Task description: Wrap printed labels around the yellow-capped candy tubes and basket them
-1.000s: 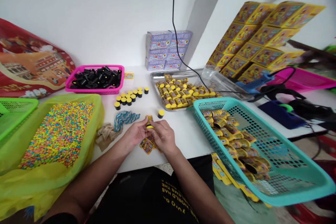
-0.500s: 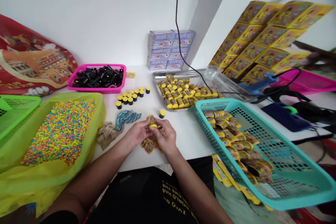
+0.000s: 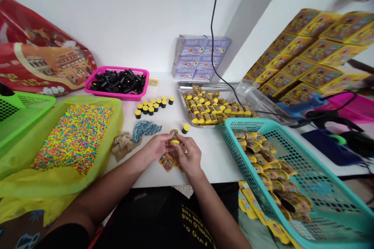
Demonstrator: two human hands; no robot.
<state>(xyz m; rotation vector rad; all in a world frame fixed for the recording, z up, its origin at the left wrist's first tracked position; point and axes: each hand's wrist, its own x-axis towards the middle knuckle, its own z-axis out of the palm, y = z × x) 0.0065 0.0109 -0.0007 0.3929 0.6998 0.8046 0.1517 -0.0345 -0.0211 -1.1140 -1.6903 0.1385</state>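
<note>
**Labelled tube held upright between both hands as the head turns**

In the head view, the whole bench now sits further right and slightly lower in the frame than it did a second ago, which points to a turn of the head rather than a shift of the objects. The labelled tube is now near the middle of the bench, more upright than in the earliest frame, with its yellow end lowest. The left hand curls its fingers around the tube from one side, and the right hand closes on it from the other with thumb and forefinger. Both are gripping it, and it is well clear of the bench.

Printed wrappers lie directly beneath the hands, partly covered by them. A loose yellow-capped black tube stands just beyond the right hand. Further back, more capped black tubes stand in a small cluster, beside a pink basket of black tubes. To the right, a steel tray holds many labelled tubes, and a teal basket holds more. To the left, multicoloured round candies fill a yellow-green plastic bag.
</note>
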